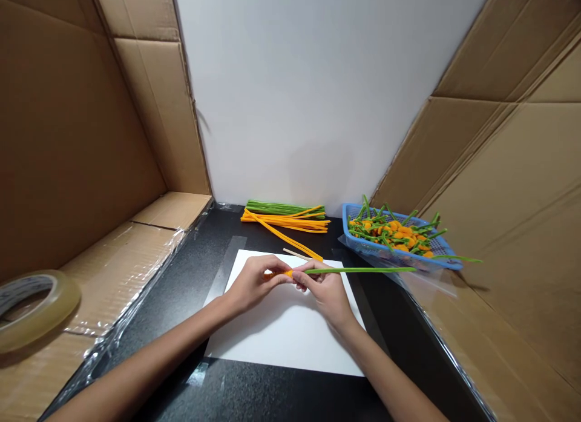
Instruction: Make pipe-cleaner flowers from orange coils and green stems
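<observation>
Over a white sheet of paper point(290, 331), my two hands meet. Between the fingertips of my left hand point(261, 280) is a small orange pipe-cleaner piece point(288, 273), partly hidden by the fingers. My right hand point(324, 287) pinches a green pipe cleaner point(367, 269) near its left end, where it meets the orange piece; the rest sticks out straight to the right. Whether the two are joined I cannot tell. Just beyond the hands lies a thin wooden stick point(297, 253), its near end covered by my fingers.
Loose orange pipe cleaners point(290, 223) and a bundle of green pipe cleaners point(285, 207) lie at the back. A blue basket point(447, 261) at right holds several orange-and-green pieces. A tape roll point(68, 307) rests on cardboard at left. Cardboard walls point(149, 107) flank the black table point(181, 270).
</observation>
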A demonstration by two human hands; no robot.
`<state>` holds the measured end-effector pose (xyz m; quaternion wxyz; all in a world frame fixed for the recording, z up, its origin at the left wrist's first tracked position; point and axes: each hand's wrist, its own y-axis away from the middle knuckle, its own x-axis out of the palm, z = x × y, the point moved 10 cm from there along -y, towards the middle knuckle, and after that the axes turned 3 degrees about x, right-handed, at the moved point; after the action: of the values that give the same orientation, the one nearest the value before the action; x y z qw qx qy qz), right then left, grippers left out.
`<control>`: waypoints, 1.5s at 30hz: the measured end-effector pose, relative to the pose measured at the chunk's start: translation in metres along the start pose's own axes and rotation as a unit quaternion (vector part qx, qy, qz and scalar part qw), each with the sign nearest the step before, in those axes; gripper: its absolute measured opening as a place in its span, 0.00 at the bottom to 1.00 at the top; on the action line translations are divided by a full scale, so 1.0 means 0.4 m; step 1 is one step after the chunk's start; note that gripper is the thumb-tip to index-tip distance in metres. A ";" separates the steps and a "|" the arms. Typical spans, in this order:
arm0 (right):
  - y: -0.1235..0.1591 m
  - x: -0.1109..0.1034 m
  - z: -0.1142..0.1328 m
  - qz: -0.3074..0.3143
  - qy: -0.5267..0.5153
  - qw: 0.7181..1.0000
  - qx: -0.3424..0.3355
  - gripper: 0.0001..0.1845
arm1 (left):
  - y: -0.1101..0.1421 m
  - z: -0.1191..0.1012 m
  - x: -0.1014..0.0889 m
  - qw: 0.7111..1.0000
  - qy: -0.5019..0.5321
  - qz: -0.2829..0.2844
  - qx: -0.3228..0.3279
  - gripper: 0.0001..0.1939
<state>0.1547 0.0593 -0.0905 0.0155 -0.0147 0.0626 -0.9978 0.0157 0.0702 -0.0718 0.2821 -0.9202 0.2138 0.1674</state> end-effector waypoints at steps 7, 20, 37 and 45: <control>-0.004 -0.025 0.013 -0.026 -0.001 0.999 -0.028 0.13 | 0.004 0.016 -0.011 0.999 0.006 -0.033 -0.026 0.09; -0.007 -0.019 0.003 -0.020 0.013 0.999 -0.024 0.13 | 0.007 -0.004 -0.011 0.998 -0.046 -0.029 0.021 0.09; 0.002 -0.012 0.014 -0.010 0.039 0.998 -0.050 0.10 | 0.008 -0.043 -0.026 0.989 -0.109 -0.049 0.089 0.09; -0.001 -0.013 0.009 -0.028 0.024 0.998 -0.046 0.11 | 0.011 -0.051 -0.019 0.987 -0.113 -0.046 0.102 0.08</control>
<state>0.1599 0.0594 -0.0869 -0.0146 0.0071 0.1079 -0.9940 0.0110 0.0571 -0.0546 0.4046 -0.8703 0.1543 0.2347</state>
